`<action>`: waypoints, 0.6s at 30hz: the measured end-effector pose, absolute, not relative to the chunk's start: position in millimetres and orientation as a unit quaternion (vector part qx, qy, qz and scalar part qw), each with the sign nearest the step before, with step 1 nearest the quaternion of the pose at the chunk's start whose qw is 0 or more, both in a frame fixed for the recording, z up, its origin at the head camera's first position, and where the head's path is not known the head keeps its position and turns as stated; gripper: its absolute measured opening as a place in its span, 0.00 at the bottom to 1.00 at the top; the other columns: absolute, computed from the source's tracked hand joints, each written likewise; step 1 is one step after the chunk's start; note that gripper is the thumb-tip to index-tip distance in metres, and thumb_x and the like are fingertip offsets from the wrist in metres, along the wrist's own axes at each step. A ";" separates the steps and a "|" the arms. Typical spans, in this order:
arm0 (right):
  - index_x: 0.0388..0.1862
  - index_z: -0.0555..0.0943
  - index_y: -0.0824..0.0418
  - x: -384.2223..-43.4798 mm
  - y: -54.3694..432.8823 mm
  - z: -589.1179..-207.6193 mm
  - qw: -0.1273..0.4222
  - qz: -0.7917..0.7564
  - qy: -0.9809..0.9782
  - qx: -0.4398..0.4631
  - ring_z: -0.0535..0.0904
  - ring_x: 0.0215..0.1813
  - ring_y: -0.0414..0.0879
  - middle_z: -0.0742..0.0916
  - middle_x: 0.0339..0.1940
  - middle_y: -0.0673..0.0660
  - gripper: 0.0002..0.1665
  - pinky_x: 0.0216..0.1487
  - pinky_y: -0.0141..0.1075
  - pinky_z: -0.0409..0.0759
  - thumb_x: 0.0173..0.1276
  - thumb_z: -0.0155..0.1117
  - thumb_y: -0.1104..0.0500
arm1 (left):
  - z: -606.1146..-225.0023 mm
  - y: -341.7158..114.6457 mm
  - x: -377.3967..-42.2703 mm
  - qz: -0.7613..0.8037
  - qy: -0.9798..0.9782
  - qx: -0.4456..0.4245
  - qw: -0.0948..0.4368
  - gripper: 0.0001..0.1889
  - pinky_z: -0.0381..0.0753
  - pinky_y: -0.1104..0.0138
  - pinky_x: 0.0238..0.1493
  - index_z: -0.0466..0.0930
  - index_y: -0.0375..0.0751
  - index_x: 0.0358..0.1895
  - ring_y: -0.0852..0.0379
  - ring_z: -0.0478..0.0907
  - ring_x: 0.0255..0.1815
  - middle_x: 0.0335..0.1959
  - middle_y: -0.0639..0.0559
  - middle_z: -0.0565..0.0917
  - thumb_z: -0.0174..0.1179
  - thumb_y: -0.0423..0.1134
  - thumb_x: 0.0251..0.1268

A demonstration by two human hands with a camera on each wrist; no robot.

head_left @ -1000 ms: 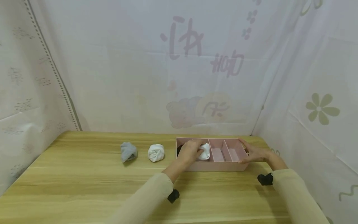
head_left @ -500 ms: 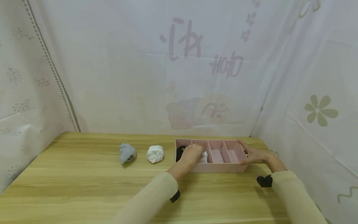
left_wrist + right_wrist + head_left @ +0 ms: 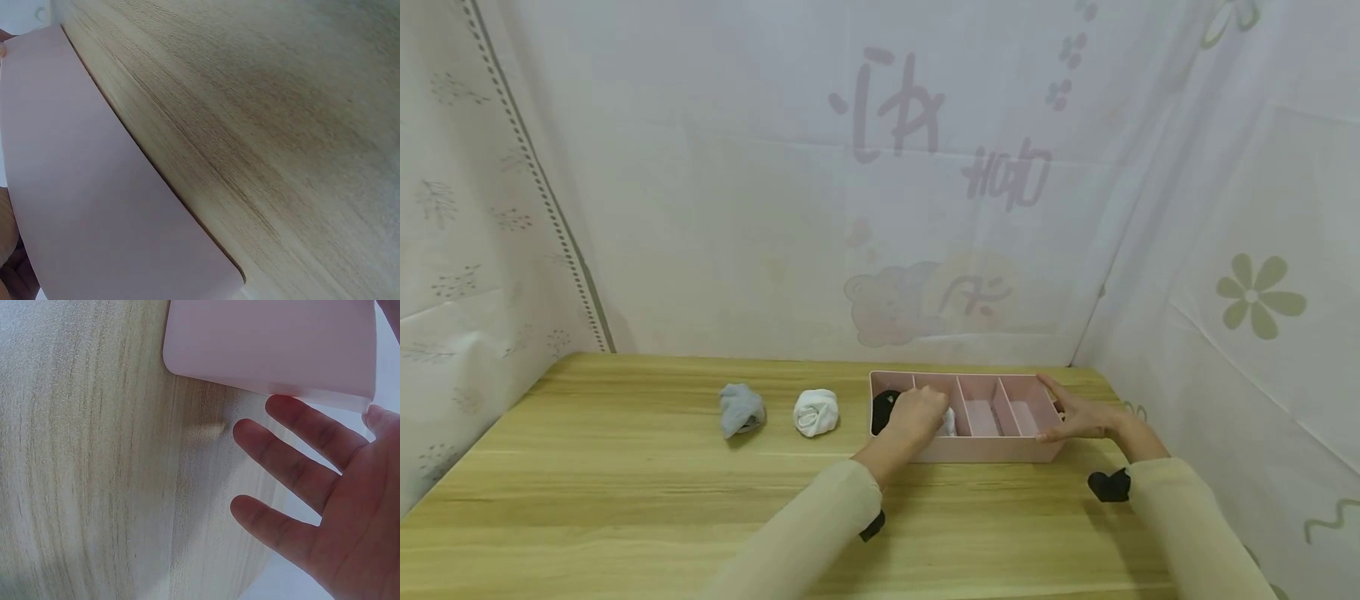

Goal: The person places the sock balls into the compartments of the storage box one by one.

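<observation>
A pink divided box (image 3: 985, 450) stands toward the back right of the table. My left hand (image 3: 917, 412) reaches into its second compartment from the left, with fingers curled down over a balled-up white sock (image 3: 951, 422) that is mostly hidden under them. A black cloth bundle (image 3: 883, 407) fills the leftmost compartment. At the right end, my right hand (image 3: 1078, 415) grips the box, thumb at the near rim and a finger at the far corner. In the right wrist view, three of its fingers (image 3: 281, 465) extend past the box's end wall.
Left of the box, a second balled-up white sock (image 3: 816, 412) and a grey balled-up sock (image 3: 742, 410) lie on the wooden table (image 3: 625, 475). Patterned white curtains (image 3: 737, 208) hang behind and on both sides.
My left hand has moved slightly right and down over the white sock, covering more of it; the black bundle shows more. My right hand stays on the box's end.
</observation>
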State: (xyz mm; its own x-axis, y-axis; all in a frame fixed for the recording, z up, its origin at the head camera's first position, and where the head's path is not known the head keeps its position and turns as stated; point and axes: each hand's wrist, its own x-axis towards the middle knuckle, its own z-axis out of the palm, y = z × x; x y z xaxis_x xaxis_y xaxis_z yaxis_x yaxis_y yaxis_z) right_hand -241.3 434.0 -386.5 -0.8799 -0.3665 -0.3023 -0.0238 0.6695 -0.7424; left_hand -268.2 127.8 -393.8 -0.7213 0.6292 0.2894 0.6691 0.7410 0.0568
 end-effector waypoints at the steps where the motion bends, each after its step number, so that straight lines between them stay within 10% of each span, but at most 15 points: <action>1: 0.73 0.25 0.65 -241.2 433.6 -386.4 0.218 -0.390 0.888 -0.111 0.58 0.64 0.77 0.47 0.68 0.83 0.71 0.56 0.57 0.72 0.55 0.73 0.55 | -393.6 127.4 -268.1 -0.081 -0.925 -0.350 0.126 0.03 0.78 0.68 0.24 0.83 0.46 0.26 0.59 0.81 0.25 0.29 0.54 0.86 0.68 0.37 0.53; 18: 0.72 0.25 0.68 -240.1 431.6 -384.1 0.222 -0.390 0.887 -0.111 0.58 0.63 0.78 0.49 0.66 0.85 0.70 0.56 0.59 0.71 0.56 0.72 0.54 | -380.7 103.5 -262.4 -0.169 -0.906 -0.369 0.120 0.08 0.80 0.66 0.32 0.83 0.48 0.39 0.56 0.82 0.35 0.34 0.53 0.85 0.65 0.44 0.59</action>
